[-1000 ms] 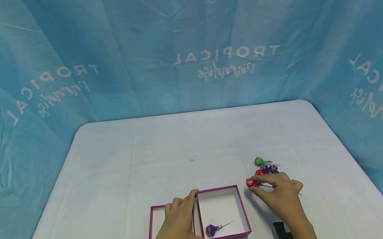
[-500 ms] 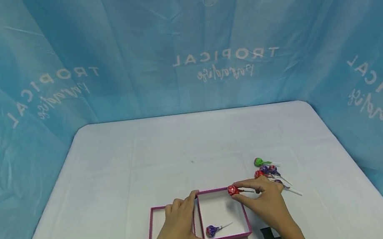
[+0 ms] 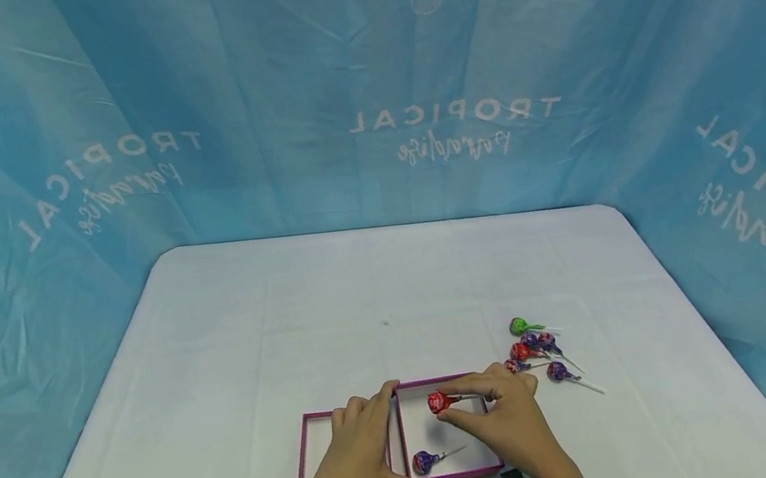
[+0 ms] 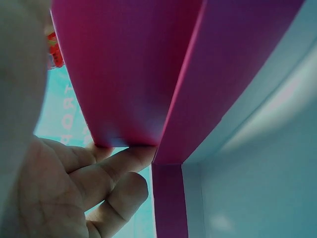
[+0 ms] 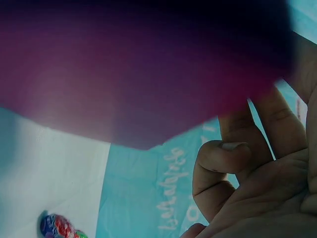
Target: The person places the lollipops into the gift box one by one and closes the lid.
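In the head view a square white box [image 3: 448, 423] with a magenta rim stands near the table's front. My left hand [image 3: 358, 454] grips its left side, fingertips at the far left corner and thumb at the near left one. The left wrist view shows the fingers [image 4: 109, 178] of this hand against the magenta box wall [image 4: 124, 69]. Over the box's interior, my right hand [image 3: 507, 413] pinches a red-wrapped lollipop [image 3: 437, 402], its head pointing left. A purple lollipop [image 3: 424, 461] lies inside at the near left. The magenta wall hides the red lollipop in the right wrist view.
A second magenta-rimmed piece [image 3: 301, 447] lies left of the box, partly under the left hand and wrist. Several lollipops lie to the right on the white table [image 3: 332, 298], including a green one [image 3: 518, 325] and a purple one [image 3: 558, 371]. Blue curtains [image 3: 354, 66] surround the table.
My right hand has carried the red lollipop leftward from beside the pile to over the box. The left hand has stayed at the box.
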A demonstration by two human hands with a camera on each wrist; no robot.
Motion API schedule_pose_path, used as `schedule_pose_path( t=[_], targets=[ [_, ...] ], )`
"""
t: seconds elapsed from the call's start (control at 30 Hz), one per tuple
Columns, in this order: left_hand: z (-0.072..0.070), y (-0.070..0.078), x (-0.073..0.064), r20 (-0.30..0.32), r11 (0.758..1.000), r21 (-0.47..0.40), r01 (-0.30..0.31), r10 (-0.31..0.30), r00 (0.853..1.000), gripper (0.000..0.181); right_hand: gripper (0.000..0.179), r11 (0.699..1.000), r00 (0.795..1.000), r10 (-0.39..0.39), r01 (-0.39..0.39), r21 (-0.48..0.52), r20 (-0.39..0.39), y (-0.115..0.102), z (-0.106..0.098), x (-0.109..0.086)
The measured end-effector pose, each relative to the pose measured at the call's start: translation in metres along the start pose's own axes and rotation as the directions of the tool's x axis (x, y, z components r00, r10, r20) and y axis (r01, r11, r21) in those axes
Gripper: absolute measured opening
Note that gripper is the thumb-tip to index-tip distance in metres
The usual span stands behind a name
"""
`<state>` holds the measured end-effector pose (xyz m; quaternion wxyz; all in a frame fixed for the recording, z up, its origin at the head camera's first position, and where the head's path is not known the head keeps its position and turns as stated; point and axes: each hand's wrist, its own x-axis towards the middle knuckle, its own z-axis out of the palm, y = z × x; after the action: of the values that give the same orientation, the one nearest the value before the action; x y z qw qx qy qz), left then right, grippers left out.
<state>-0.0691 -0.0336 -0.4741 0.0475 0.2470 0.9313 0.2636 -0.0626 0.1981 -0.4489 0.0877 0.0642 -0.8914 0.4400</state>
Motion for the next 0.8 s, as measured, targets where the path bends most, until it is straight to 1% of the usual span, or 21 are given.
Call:
schedule_pose_path(
  t=[0.13,0.33,0.7,0.8],
  targets=[
    [0.000,-0.001,0.000,-0.002,1.000,0.002,-0.005,0.005,1.000,0.133,0.033,1.000,1.000,-0.021,0.020,0.006,0.021,-0.004,0.005,0.000],
    [0.000,-0.001,0.000,0.016,1.000,-0.007,0.008,-0.008,1.000,0.133,0.030,0.998,0.996,-0.068,0.066,0.019,0.061,-0.009,0.012,-0.003],
    [0.001,0.001,0.000,0.016,1.000,-0.004,0.009,-0.008,1.000,0.133,0.028,0.995,0.993,-0.081,0.086,-0.053,0.084,-0.004,0.024,-0.004],
    [0.002,0.001,0.000,0.013,1.000,-0.008,0.010,-0.009,1.000,0.133,0.027,0.994,0.993,-0.071,0.078,-0.072,0.092,-0.002,0.025,-0.005]
  ],
)
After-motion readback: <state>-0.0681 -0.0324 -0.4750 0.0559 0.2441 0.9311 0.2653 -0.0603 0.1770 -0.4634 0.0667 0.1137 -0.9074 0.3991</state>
